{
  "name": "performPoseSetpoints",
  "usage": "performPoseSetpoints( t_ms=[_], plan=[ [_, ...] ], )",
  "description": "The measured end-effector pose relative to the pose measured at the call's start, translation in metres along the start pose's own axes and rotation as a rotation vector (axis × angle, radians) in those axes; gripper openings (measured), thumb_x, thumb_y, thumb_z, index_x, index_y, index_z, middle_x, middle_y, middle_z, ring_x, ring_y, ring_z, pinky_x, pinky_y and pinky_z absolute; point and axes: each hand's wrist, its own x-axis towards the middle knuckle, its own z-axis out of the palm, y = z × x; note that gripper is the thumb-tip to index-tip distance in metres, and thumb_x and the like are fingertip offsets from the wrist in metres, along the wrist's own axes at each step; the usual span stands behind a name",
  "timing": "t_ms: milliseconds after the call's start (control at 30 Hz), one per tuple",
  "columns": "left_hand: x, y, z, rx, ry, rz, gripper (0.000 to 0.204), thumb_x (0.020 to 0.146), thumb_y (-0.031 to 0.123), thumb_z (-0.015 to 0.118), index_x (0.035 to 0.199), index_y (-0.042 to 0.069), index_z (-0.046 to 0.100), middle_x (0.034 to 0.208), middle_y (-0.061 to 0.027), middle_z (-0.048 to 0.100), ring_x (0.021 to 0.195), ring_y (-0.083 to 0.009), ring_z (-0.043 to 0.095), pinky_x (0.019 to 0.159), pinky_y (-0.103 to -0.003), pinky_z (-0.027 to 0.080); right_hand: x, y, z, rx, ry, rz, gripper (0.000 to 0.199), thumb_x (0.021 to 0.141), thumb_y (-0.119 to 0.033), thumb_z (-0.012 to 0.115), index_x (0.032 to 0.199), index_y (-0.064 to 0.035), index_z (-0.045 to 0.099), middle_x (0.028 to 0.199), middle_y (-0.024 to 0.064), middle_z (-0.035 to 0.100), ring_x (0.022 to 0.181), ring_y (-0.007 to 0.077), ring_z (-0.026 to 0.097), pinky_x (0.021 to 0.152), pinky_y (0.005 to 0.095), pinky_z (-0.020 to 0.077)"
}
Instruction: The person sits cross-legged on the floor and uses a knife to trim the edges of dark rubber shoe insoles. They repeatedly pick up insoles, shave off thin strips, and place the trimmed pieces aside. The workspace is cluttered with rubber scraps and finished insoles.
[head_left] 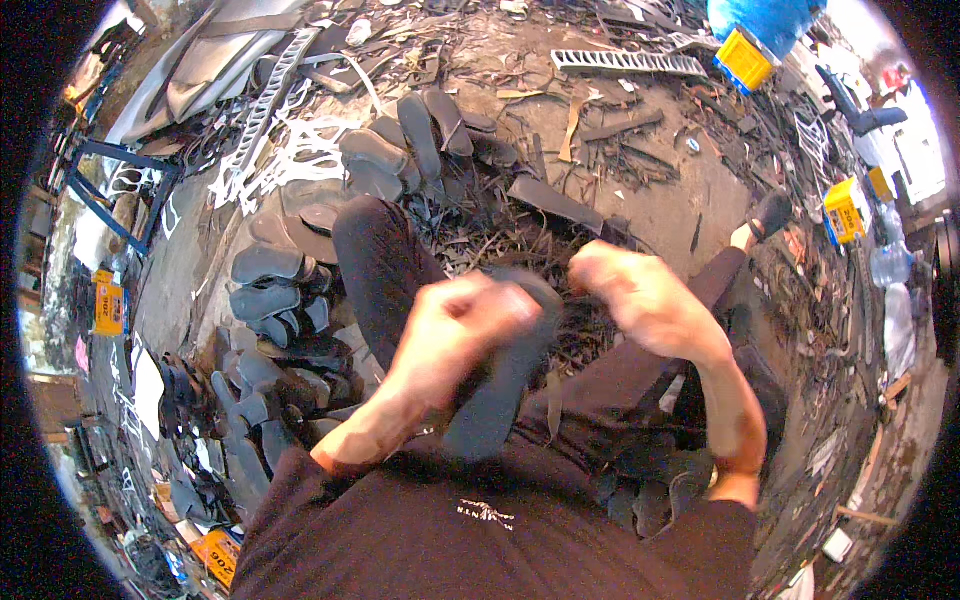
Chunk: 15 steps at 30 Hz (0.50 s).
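My left hand (455,330) is closed around the upper part of a dark grey shoe sole (490,410), held slanting above my lap with its lower end near my shirt. Off to the sole's right, apart from it, my right hand (645,300) is raised with fingers curled in. Motion blurs its fingertips, and whatever they may pinch is hidden. Between my legs lies a heap of thin dark trimmings (590,335). Beyond my left knee, cut soles (375,160) are piled, and more stacked soles (268,265) stand left of that knee.
White cut-out lattice scraps (290,160) and a slotted white strip (630,63) lie farther out. A blue metal frame (120,195) is at left. Yellow boxes (845,212) and clear plastic bottles (890,262) sit at right. Dark offcuts (640,160) litter the floor.
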Motion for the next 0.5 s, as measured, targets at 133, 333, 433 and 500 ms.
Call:
performPoseSetpoints(
  t_ms=[133,333,433,500],
  plan=[
    [0.038,-0.007,-0.041,-0.519,0.649,0.319,0.023,0.102,0.012,0.074,0.122,0.004,0.066,0.123,-0.0105,0.072,0.110,-0.0247,0.070,0.097,-0.043,0.059,-0.017,0.020,0.013,0.438,0.339,0.124,0.053,0.117,-0.056,0.034,0.107,-0.0096,0.059,0.066,-0.0037,0.050,0.052,0.0042,0.042,0.049,0.0215,0.0352],
    [0.045,-0.059,0.002,-0.533,0.359,0.000,0.028,0.102,0.033,0.078,0.117,0.011,0.068,0.108,0.0005,0.074,0.096,-0.0119,0.071,0.078,-0.033,0.058,-0.009,0.046,0.132,0.041,0.636,0.009,0.033,0.116,-0.038,0.046,0.114,-0.0076,0.061,0.068,0.0096,0.058,0.058,0.0213,0.064,0.054,0.0406,0.0478],
    [0.039,-0.044,0.017,-0.721,0.410,-0.018,0.032,0.103,0.041,0.075,0.119,0.014,0.068,0.102,0.0043,0.073,0.088,-0.0089,0.069,0.073,-0.029,0.055,-0.024,0.042,0.169,0.014,0.666,0.002,0.029,0.113,-0.035,0.053,0.119,-0.0068,0.060,0.075,0.0137,0.069,0.062,0.0271,0.073,0.056,0.0424,0.0541],
    [0.040,-0.041,0.022,-0.773,0.432,-0.034,0.033,0.104,0.045,0.072,0.119,0.016,0.068,0.098,0.0057,0.072,0.082,-0.0085,0.067,0.071,-0.028,0.053,-0.038,0.059,0.193,-0.051,0.696,0.021,0.030,0.111,-0.032,0.056,0.122,-0.0046,0.060,0.076,0.0137,0.072,0.066,0.0299,0.074,0.060,0.0429,0.0560]
  ],
)
